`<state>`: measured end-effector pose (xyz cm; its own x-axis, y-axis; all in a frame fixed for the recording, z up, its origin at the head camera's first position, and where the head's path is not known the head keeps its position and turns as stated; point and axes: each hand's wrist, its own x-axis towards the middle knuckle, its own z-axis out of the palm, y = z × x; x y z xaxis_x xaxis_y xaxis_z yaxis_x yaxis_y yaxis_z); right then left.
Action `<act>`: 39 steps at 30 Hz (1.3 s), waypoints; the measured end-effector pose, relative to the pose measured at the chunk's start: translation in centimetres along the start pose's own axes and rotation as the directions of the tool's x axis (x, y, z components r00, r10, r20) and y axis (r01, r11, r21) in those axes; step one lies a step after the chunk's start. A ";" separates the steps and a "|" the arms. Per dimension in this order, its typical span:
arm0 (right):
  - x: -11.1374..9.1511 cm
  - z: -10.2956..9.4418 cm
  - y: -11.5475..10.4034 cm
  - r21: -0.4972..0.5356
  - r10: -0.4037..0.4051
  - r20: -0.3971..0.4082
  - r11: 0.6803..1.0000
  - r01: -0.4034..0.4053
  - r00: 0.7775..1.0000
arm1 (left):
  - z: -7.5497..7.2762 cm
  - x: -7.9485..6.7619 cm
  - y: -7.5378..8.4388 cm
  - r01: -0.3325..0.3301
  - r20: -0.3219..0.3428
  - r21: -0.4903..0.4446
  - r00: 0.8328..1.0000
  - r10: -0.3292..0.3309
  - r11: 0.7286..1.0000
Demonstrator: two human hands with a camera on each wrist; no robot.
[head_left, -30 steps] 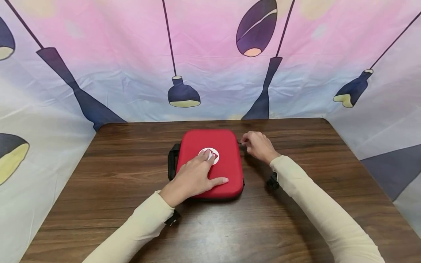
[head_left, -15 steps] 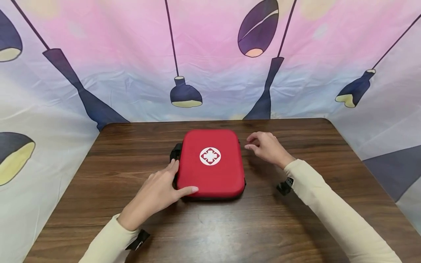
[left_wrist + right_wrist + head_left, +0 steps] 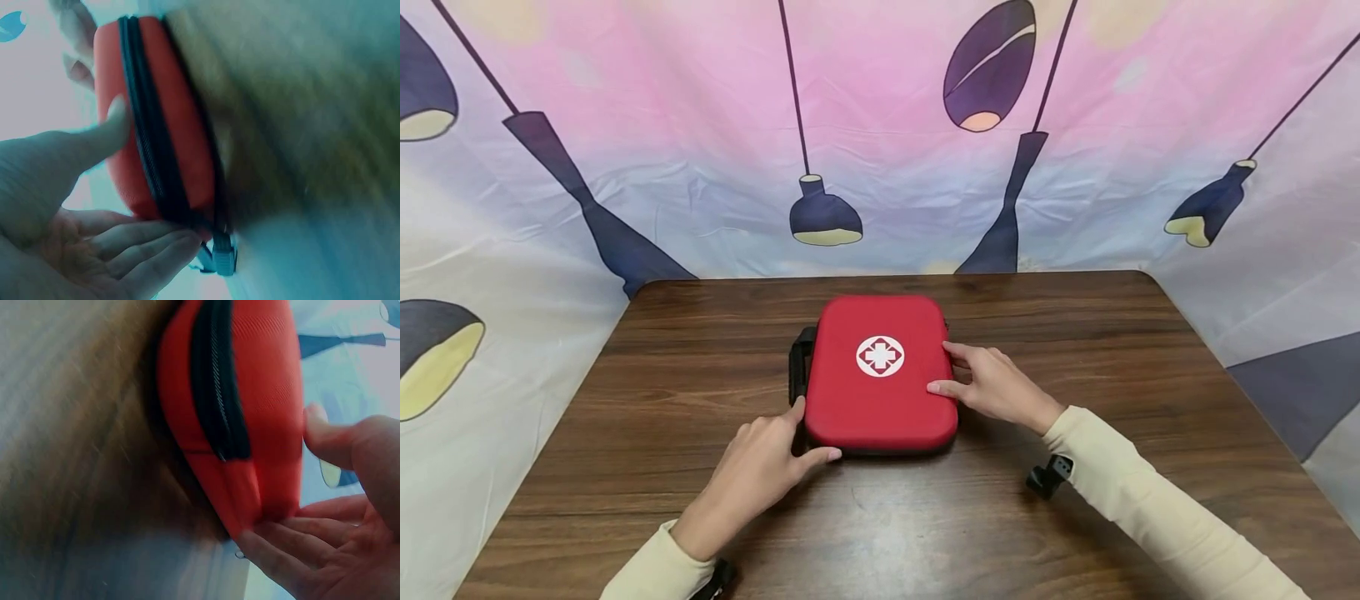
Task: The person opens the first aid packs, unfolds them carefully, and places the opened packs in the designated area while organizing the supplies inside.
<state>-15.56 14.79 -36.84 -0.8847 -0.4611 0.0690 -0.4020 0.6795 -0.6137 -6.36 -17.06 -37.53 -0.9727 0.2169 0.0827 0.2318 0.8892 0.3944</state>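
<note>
Case (image 3: 880,412) between my hands, long axis 12 to 6. Left hand (image 3: 751,465) touches its 7 o'clock corner; right hand (image 3: 1002,387), its 3 o'clock side. Neither nearer. Both spread, fingers fairly straight.

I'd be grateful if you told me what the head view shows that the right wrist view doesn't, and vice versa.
Only the head view shows the left hand, the cream sleeves, the black handle and the white emblem.

Only the right wrist view shows the zipper teeth along the side and the palm side of the right hand.

Both show the red case, the right hand at it, the wooden table and the lamp-print backdrop.
</note>
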 end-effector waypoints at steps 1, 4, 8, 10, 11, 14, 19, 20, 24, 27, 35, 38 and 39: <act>-0.1 0.1 -0.1 0.003 0.001 0.000 1.000 -0.001 1.000 | 0.1 0.0 0.1 -0.007 -0.018 0.005 1.000 0.007 1.000; -0.2 0.4 -0.1 0.000 0.007 -0.008 1.000 -0.007 1.000 | 0.3 -0.2 0.3 -0.025 -0.069 0.011 0.997 0.025 1.000; -0.3 0.3 0.1 0.014 0.009 -0.005 1.000 -0.008 1.000 | 0.3 -0.3 0.6 -0.047 -0.125 0.000 0.991 0.046 0.999; -0.3 0.1 0.1 0.020 0.001 -0.006 1.000 -0.001 1.000 | 0.1 -0.3 0.9 -0.056 -0.156 -0.005 0.986 0.055 0.998; -0.4 0.0 0.1 0.020 -0.001 -0.009 1.000 0.002 1.000 | 0.0 -0.4 1.0 -0.061 -0.170 -0.008 0.984 0.058 0.998; -0.5 -0.2 0.2 0.013 -0.007 -0.018 1.000 0.007 1.000 | -0.3 -0.4 1.4 -0.079 -0.219 -0.014 0.973 0.074 0.997; -0.8 -0.5 0.1 -0.027 -0.018 -0.065 0.999 0.016 0.998 | -0.8 -0.5 2.0 -0.130 -0.303 -0.020 0.946 0.118 0.991; -0.9 -0.6 0.0 -0.039 -0.025 -0.079 0.999 0.022 0.997 | -0.8 -0.5 2.1 -0.144 -0.322 -0.022 0.938 0.130 0.989; -1.1 -0.9 -0.3 -0.080 -0.077 -0.115 0.994 0.068 0.990 | -1.2 -0.4 2.8 -0.198 -0.398 -0.022 0.901 0.173 0.980; -1.2 -1.2 -0.7 -0.087 -0.125 -0.115 0.990 0.115 0.986 | -1.6 -0.1 3.5 -0.239 -0.443 -0.025 0.873 0.203 0.971; -1.3 -2.0 -2.9 -0.004 -0.169 -0.090 0.986 0.169 0.982 | -2.4 0.9 5.7 -0.357 -0.516 -0.058 0.810 0.278 0.932; -1.5 -2.4 -3.9 0.036 -0.165 -0.093 0.985 0.169 0.982 | -2.5 1.3 6.5 -0.397 -0.533 -0.058 0.788 0.308 0.916; -1.6 -2.5 -4.2 0.052 -0.165 -0.094 0.984 0.171 0.982 | -2.6 1.5 6.7 -0.409 -0.537 -0.056 0.781 0.318 0.911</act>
<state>-13.11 14.14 -32.39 -0.8244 -0.5111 0.2432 -0.5342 0.5602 -0.6331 -6.27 -11.85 -32.39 -0.6926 0.2362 0.6815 0.6084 0.6988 0.3762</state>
